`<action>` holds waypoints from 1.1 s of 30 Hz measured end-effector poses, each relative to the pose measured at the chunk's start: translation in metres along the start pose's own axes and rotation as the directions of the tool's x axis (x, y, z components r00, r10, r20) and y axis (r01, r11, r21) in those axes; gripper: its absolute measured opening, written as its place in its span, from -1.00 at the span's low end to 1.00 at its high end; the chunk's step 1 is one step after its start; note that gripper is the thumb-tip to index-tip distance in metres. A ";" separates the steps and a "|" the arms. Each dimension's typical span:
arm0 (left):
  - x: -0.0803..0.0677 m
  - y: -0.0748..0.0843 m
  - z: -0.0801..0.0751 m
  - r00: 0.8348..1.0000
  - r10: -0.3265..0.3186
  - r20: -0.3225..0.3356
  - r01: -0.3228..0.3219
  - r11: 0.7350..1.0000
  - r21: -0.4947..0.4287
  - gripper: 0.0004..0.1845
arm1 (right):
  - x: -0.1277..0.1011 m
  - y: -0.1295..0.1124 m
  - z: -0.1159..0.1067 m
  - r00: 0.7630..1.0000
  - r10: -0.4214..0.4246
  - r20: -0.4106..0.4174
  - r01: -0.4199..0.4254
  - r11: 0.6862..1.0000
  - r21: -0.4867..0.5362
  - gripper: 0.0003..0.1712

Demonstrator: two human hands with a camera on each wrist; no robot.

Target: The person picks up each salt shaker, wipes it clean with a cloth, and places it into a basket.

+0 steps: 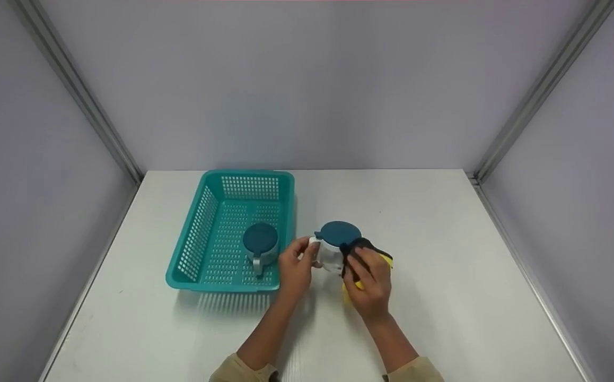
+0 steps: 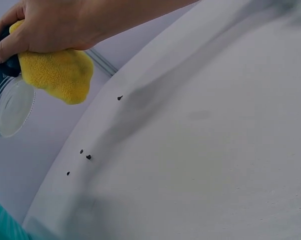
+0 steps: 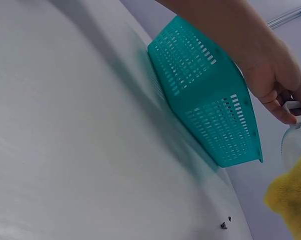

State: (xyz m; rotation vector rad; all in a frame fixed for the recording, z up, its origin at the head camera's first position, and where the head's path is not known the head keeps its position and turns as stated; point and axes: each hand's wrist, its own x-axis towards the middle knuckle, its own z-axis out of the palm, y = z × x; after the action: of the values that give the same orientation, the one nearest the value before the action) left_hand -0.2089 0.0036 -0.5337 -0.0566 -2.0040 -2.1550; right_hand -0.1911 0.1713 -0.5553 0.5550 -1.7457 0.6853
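Table: the white table (image 1: 445, 297) is smooth, matt and flat, with a few dark specks near its edge in the wrist views.
Basket: the teal basket (image 1: 201, 233) is stiff moulded plastic with perforated walls and floor; it sits on the left half of the table, and a second jar (image 1: 260, 245) with a dark blue lid stands inside it, handle toward the person.
Jar: the clear jar (image 1: 331, 254) with a round dark blue lid is just right of the basket, between the two hands. It looks like glass or hard clear plastic, so probably rigid, smooth and slippery, breakable if dropped, and light with nothing inside.
Where to hold: the pale handle on its left side seems the surest grip; the rounded wall would likely slide under bare fingers.
Cloth: the yellow cloth (image 1: 384, 261) with a dark side is soft, fluffy and limp, pressed to the jar's right wall.
Left hand: the left hand (image 1: 296, 265) pinches the jar's handle, fingers curled round it.
Right hand: the right hand (image 1: 373, 284) clutches the cloth against the jar.
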 end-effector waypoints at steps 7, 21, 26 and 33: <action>0.003 -0.002 0.004 0.998 0.064 -0.001 -0.064 0.998 -0.024 -0.80 | 0.001 -0.004 0.003 1.000 -0.014 0.005 0.014 1.000 -0.009 -0.77; -0.003 0.029 0.007 0.997 0.075 -0.030 -0.075 0.997 0.028 -0.84 | 0.001 -0.014 0.007 0.999 -0.027 0.026 0.028 0.999 -0.045 -0.77; -0.003 0.026 0.009 0.996 0.064 -0.056 -0.062 0.997 0.041 -0.84 | -0.001 -0.015 0.008 0.998 -0.037 0.042 0.039 0.998 -0.045 -0.78; 0.003 0.002 0.011 0.992 0.091 -0.089 -0.084 0.993 0.078 -0.83 | -0.003 -0.016 0.008 0.998 -0.044 0.049 0.046 0.998 -0.051 -0.79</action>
State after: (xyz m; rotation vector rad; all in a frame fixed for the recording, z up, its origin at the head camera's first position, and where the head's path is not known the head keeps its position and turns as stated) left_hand -0.2128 0.0142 -0.5305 -0.0333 -1.9894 -1.9911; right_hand -0.1846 0.1543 -0.5566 0.5771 -1.7858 0.5970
